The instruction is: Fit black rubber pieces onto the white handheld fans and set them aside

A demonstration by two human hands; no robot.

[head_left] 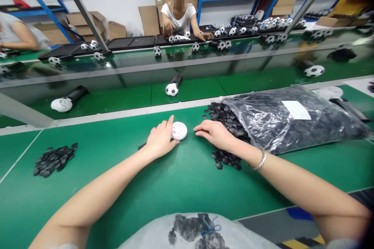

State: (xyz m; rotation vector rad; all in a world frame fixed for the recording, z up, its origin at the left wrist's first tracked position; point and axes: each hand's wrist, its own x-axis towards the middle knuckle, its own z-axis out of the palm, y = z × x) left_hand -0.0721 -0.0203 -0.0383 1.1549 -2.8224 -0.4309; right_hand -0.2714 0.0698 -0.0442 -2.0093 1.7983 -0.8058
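Observation:
My left hand (160,138) is wrapped round a white openwork ball head (179,131), whose black handle (142,146) lies mostly hidden under the palm on the green bench. To the right of the ball, my right hand (214,133) is closed in a pinch, with a bit of a small black piece (195,130) showing at the fingertips. The two hands are a short distance apart. Beneath and behind the right hand spreads a heap of flat black pieces (230,118), spilling from a clear plastic bag (269,124).
A smaller pile of black pieces (55,159) lies at the left. Beyond the bench's pale edge runs a green belt (122,105) carrying a white ball head (61,104) and a patterned football head (172,89). Across it sits a co-worker (179,15). A metal post (23,111) stands left.

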